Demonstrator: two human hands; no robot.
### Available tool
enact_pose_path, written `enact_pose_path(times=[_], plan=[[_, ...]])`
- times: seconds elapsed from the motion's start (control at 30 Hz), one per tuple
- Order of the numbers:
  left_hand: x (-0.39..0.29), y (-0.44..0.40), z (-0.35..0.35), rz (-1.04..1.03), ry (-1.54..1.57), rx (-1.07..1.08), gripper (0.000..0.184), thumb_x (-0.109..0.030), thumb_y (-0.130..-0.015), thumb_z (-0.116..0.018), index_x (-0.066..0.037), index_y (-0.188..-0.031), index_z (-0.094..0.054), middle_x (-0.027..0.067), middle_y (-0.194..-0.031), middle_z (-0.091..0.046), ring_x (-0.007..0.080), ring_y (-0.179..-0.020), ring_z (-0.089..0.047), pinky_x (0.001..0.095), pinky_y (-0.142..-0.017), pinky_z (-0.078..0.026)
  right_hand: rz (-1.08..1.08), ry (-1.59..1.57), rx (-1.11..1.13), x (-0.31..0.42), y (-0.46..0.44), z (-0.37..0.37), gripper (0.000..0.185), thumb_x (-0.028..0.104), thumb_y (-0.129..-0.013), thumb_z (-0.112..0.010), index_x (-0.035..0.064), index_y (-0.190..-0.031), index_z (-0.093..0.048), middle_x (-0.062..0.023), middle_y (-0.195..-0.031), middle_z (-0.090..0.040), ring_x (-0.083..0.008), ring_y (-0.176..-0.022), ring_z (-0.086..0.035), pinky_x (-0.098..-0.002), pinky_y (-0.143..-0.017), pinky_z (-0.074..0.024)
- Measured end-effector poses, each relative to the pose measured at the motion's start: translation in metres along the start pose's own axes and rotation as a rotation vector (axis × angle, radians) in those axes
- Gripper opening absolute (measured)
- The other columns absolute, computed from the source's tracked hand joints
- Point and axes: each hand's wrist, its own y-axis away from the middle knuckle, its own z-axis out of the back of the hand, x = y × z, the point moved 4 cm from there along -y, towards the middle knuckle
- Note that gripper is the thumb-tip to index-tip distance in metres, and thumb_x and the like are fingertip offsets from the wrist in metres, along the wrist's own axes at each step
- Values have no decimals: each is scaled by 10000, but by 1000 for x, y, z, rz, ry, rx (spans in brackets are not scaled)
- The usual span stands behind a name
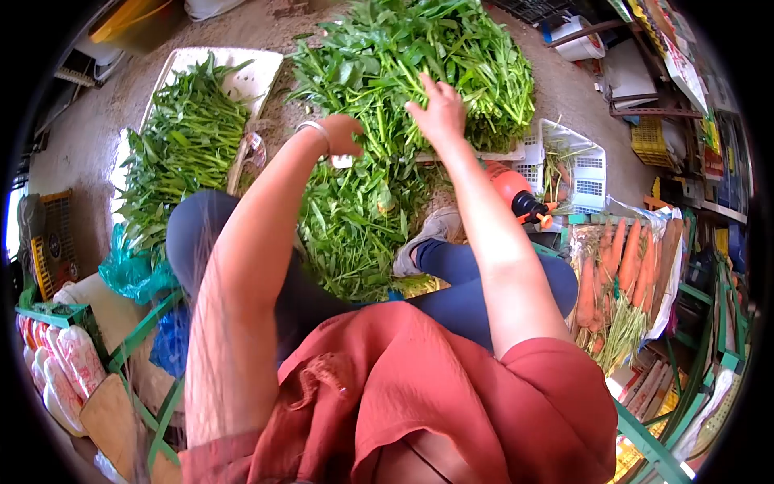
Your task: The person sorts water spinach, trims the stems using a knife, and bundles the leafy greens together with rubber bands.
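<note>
A big heap of leafy greens with long stems point(484, 73) lies in front of me, and more loose greens point(359, 234) spread between my legs. My left hand point(345, 135), with a pale bangle at the wrist, is curled closed at the heap's left edge against some stems. Part of its fingers is hidden. On top of the heap, my right hand point(439, 111) touches the stems with thumb and fingers apart. To the left, a second bunch of greens point(189, 133) rests on a white foam tray point(262, 71).
A red-orange bottle with a black top point(509, 184) stands right of the heap, beside a white plastic basket point(592, 165). Carrots point(625, 262) lie on a green-framed stand at right. A teal plastic bag point(133, 266) is at left. A yellow tub point(133, 24) stands far left.
</note>
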Motion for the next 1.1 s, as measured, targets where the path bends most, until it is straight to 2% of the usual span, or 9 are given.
enact_pose_path(times=[0.13, 0.2, 0.27, 0.4, 0.67, 0.73, 0.8, 0.9, 1.1], plan=[[23, -33, -24, 492, 1120, -402, 342, -225, -779, -580, -61, -1076, -537, 105, -991, -586, 202, -828, -584, 324, -690, -483, 98, -231, -444, -26, 15, 20, 362, 224, -703, -655, 163, -1052, -582, -125, -1074, -512, -230, -953, -524, -319, -831, -412], [20, -52, -46, 487, 1698, -520, 339, -246, -805, -557, -54, -1080, -513, 96, -992, -574, 202, -778, -584, 304, -605, -476, -136, -414, -370, -43, 26, 22, 259, 205, -724, -626, 83, -953, -612, -109, -956, -572, -207, -851, -561, -314, -740, -444], [11, -60, -37, 420, 1514, -473, 322, -253, -817, -540, -53, -1065, -501, 77, -951, -565, 198, -737, -576, 319, -594, -471, -94, -710, -426, -65, 28, 1, 241, 197, -745, -612, 9, -896, -610, -82, -734, -615, -163, -642, -584, -273, -608, -452], [-12, -78, -12, 396, 1687, -419, 302, -271, -824, -529, -53, -1032, -512, 49, -853, -561, 153, -653, -545, 314, -575, -462, -258, -774, -388, -51, 29, 3, 269, 259, -781, -576, 1, -847, -609, -92, -701, -611, -178, -615, -570, -285, -584, -439], [-20, -90, -21, 391, 1706, -450, 254, -282, -787, -598, -69, -909, -534, 5, -755, -517, 118, -567, -493, 265, -464, -412, -259, -143, -365, -36, -1, 11, 386, 369, -753, -569, 63, -988, -560, -128, -782, -590, -292, -781, -571, -353, -702, -440], [-20, -89, -20, 359, 1573, -508, 344, -293, -750, -644, -41, -957, -536, 25, -767, -519, 114, -554, -490, 240, -441, -433, -307, -378, -112, -42, -8, -4, 392, 348, -735, -594, 55, -994, -565, -151, -712, -599, -323, -723, -581, -368, -673, -453], [-22, -84, -15, 344, 1533, -721, 248, -236, -735, -652, -31, -858, -586, 34, -567, -509, 120, -419, -446, 258, -390, -392, -238, -534, -205, -48, -14, -25, 281, 236, -736, -602, 12, -902, -571, -147, -657, -604, -271, -641, -601, -329, -577, -465], [-9, -93, -22, 356, 1498, -724, 214, -184, -731, -647, -21, -852, -582, 54, -584, -531, 122, -426, -462, 264, -398, -402, -383, -1092, -164, -12, 11, -6, 110, 64, -741, -549, -10, -809, -505, -109, -688, -605, -124, -571, -588, -211, -437, -417], [1, -57, -35, 414, 1497, -666, 397, 10, -678, -643, -53, -1034, -478, 71, -736, -569, 162, -567, -561, 259, -448, -477, -551, -1415, -65, -2, 33, -25, 141, 86, -761, -529, 2, -857, -470, -125, -733, -605, -152, -579, -591, -225, -465, -436]])
